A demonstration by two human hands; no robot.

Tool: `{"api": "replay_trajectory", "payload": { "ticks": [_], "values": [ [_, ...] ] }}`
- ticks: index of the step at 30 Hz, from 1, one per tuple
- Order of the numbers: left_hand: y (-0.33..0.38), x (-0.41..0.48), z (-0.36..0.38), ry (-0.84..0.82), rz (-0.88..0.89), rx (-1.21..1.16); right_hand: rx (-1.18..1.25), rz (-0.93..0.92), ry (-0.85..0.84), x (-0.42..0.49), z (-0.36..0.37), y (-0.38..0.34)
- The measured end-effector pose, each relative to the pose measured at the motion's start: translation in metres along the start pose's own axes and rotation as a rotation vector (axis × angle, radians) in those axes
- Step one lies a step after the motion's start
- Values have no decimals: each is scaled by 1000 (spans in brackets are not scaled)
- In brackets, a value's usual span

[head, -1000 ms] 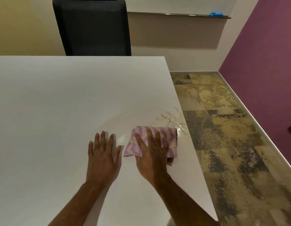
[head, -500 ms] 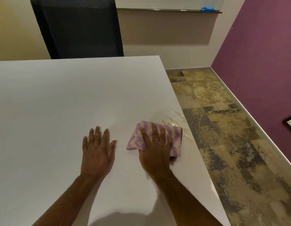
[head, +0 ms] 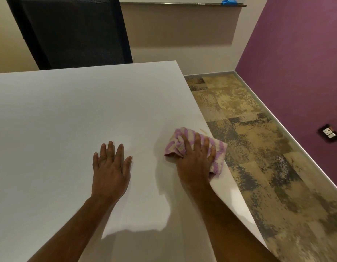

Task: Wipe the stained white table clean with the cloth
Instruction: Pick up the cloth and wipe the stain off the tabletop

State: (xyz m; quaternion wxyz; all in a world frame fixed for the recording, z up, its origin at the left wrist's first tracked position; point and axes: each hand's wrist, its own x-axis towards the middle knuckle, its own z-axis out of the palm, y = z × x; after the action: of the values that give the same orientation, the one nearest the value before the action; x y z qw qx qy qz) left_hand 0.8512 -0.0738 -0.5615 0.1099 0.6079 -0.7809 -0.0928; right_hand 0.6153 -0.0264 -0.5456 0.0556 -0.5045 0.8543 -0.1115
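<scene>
A purple and cream striped cloth [head: 219, 151] lies bunched at the right edge of the white table [head: 78, 114], partly hanging over that edge. My right hand [head: 197, 161] presses flat on the cloth with its fingers spread. A faint brown stain streak [head: 203, 131] shows just beyond the cloth, near the edge; the rest of the stain is covered by the cloth. My left hand [head: 111, 167] rests palm down on the bare tabletop to the left of the cloth, holding nothing.
A black mesh office chair [head: 73, 33] stands behind the table's far edge. To the right, the table drops off to a patterned brown floor [head: 268, 157]. A purple wall [head: 300, 72] carries a wall socket [head: 329, 133]. A blue object [head: 229, 1] lies on a ledge.
My right hand has pushed the cloth right and away over the brown stains to the table's edge, hiding most of them. My left hand stays flat on the table.
</scene>
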Motion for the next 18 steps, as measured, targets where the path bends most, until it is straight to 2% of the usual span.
{"api": "replay_trajectory", "payload": {
  "ticks": [8,12,15,18],
  "values": [
    [-4,0,5,22,3,-11,-48,147,27,-2,-15,50],
    [-2,-1,5,35,15,-11,-2,179,17,-37,-28,69],
    [-3,0,4,33,10,-14,53,180,74,-70,-35,76],
    [-3,0,3,32,28,1,27,129,-44,-95,-42,73]
  ]
}}
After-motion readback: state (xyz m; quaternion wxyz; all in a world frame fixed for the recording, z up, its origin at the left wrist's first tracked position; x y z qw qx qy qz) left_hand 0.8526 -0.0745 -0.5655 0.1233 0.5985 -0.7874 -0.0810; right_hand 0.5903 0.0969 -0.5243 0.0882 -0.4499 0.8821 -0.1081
